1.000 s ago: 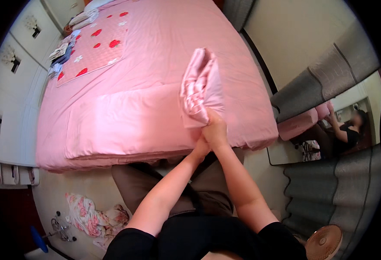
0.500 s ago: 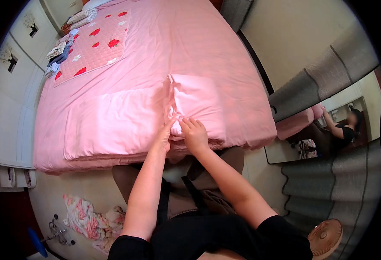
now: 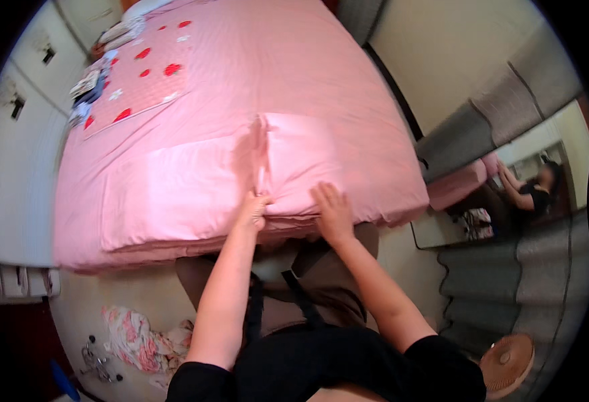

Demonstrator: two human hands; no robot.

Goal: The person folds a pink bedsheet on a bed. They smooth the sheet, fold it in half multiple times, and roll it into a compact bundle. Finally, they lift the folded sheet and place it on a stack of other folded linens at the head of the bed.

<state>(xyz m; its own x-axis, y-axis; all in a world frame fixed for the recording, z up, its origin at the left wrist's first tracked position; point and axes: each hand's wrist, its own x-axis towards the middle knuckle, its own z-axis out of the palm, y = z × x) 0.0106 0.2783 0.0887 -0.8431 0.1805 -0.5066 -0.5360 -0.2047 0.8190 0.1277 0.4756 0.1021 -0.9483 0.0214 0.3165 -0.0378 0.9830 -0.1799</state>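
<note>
A long strip of folded pink bed cover (image 3: 187, 184) lies across the near end of the bed. Its right part is doubled over into a thicker block (image 3: 301, 151), with a raised, creased edge along its left side. At the near end of that edge, my left hand (image 3: 255, 209) is closed, its fingers curled on the fabric. My right hand (image 3: 335, 214) rests flat on the block's near right side, fingers stretched out and apart.
The bed's pink sheet (image 3: 274, 67) carries a strawberry-patterned mat (image 3: 147, 84) at far left, beside stacked clothes (image 3: 90, 87). White cabinets (image 3: 23, 147) line the left. A mirror (image 3: 509, 184) and grey curtains (image 3: 509, 288) are at right. Floral cloth (image 3: 144, 338) and a round fan (image 3: 507, 362) are low down.
My right hand has left the raised edge and slid right over the folded block, its fingers spreading. My left hand stays near the edge, slightly lower, and the creased top there looks flatter.
</note>
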